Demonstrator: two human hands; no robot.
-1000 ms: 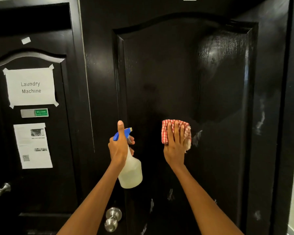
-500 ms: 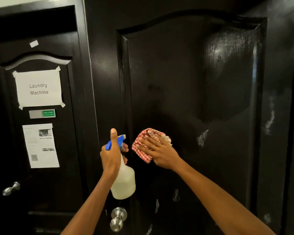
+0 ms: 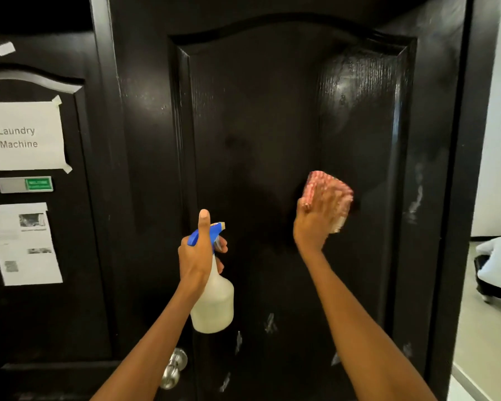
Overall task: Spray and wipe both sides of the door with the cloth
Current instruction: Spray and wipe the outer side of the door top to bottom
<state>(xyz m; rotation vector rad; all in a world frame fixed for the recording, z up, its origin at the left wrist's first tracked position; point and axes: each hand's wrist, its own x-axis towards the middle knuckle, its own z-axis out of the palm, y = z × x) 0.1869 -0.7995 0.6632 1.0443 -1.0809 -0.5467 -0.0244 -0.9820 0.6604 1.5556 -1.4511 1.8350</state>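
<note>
A glossy black wooden door with an arched raised panel fills the middle of the view, its surface marked with pale smears low down and along the right stile. The right hand presses a folded red-and-white checked cloth flat against the panel, right of centre and about mid-height; the fingers lie straight and spread over the cloth, which is blurred and shows above and to the right of them. The left hand grips the neck of a translucent white plastic spray bottle with a blue trigger head, held just in front of the door's left side, apart from the cloth; the thumb points straight up along the back of the head while the other fingers curl round the neck below the trigger. The nozzle faces the door. Below the bottle, a round silver metal doorknob sits at the door's left edge. To the left stands a second black door bearing a taped white paper sign reading "Laundry Machine", a small grey and green slider plate beneath it, and a printed white sheet with small pictures lower still. At the right edge a pale floor and a black wheeled cart holding white bundles are visible.
</note>
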